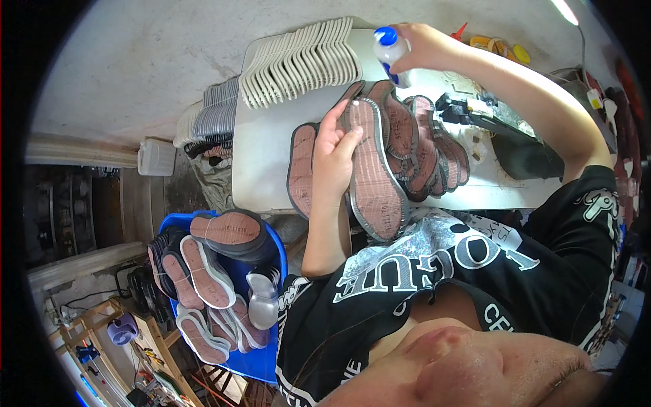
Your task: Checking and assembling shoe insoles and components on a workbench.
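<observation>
My left hand (334, 149) is closed around a shoe upper (376, 180), its pinkish-brown stitched bottom facing up and its rim dark grey. The thumb lies on that bottom, with fingers along the side; a small white spot shows at the toe end. Just beyond the toe, my right hand (427, 49) grips a white squeeze bottle (400, 71) with a blue cap. Some of its fingers are hidden behind the bottle. To the right of the held upper lies a pile of similar uppers (424, 132), bottoms up. Another upper (302, 159) rests left of my left hand.
A long row of white soles (302, 61) stands along the far side of the white table (261, 156), with grey soles (217, 112) beyond its left edge. At the lower left, a blue tub (274, 247) holds several shoe pieces. A black device (468, 108) sits at the right.
</observation>
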`<state>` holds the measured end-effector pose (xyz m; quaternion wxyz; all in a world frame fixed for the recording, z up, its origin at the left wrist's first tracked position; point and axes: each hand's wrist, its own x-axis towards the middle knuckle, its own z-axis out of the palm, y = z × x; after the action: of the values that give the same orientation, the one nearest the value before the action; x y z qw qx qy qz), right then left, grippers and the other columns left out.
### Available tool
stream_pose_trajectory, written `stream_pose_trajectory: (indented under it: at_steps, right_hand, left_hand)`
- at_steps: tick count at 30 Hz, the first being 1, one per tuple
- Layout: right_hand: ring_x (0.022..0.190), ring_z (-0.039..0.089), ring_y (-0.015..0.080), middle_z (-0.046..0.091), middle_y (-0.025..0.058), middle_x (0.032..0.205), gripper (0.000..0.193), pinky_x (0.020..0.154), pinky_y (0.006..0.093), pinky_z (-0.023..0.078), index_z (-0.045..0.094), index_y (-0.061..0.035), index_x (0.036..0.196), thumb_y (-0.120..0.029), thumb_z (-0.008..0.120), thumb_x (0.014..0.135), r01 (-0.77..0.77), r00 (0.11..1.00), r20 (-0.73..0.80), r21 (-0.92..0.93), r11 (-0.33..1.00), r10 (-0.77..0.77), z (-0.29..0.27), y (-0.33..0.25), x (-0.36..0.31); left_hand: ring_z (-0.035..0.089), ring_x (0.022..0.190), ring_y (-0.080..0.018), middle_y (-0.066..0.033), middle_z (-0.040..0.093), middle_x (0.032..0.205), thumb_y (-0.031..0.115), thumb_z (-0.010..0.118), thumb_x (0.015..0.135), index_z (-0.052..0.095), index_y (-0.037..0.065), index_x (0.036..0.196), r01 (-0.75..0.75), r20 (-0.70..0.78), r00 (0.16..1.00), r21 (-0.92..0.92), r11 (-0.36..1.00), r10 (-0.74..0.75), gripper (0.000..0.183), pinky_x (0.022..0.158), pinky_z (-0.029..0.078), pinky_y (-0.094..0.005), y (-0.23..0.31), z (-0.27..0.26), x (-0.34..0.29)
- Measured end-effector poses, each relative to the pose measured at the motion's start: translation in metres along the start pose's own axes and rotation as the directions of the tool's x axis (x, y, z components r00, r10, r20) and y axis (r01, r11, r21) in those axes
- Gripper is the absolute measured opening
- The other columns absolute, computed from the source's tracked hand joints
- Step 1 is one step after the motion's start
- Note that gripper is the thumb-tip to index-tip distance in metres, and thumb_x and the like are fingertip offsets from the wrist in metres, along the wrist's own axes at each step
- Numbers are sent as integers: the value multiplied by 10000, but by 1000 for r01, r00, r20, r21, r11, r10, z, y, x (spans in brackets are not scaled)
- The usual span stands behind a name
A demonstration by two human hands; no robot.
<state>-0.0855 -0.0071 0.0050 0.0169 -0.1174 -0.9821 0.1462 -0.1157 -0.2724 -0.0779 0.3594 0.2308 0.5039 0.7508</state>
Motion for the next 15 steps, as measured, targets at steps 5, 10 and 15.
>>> stream_pose_trajectory:
  at_steps: [5, 10, 15]
  right_hand:
    - [1019, 643, 300, 672, 174, 1079, 656, 906, 358, 489, 608, -5, 1161, -313, 824, 623, -278, 960, 37, 40, 960, 277, 2, 75, 51]
    - [1044, 636, 293, 666, 153, 1118, 666, 926, 372, 489, 614, -31, 1167, -297, 850, 604, -443, 892, -38, 119, 888, 450, 20, 144, 102]
    - [1057, 636, 284, 660, 166, 1132, 727, 922, 362, 492, 596, -4, 1186, -394, 837, 621, -502, 850, -133, 95, 860, 510, 44, 169, 117]
  left_hand:
    - [610, 940, -144, -119, 625, 1070, 25, 506, 897, 377, -7, 1372, 66, -31, 997, -52, 996, -68, 493, 845, 482, -278, -6, -13, 15]
    - [608, 870, -127, -100, 638, 984, -6, 490, 889, 364, 6, 1370, 108, -107, 988, -46, 993, -112, 497, 788, 481, -258, -3, -18, 24]
    - [594, 834, -105, -83, 627, 961, 2, 503, 892, 375, 6, 1356, 95, -132, 987, -3, 995, -95, 481, 758, 472, -243, -4, -18, 21]
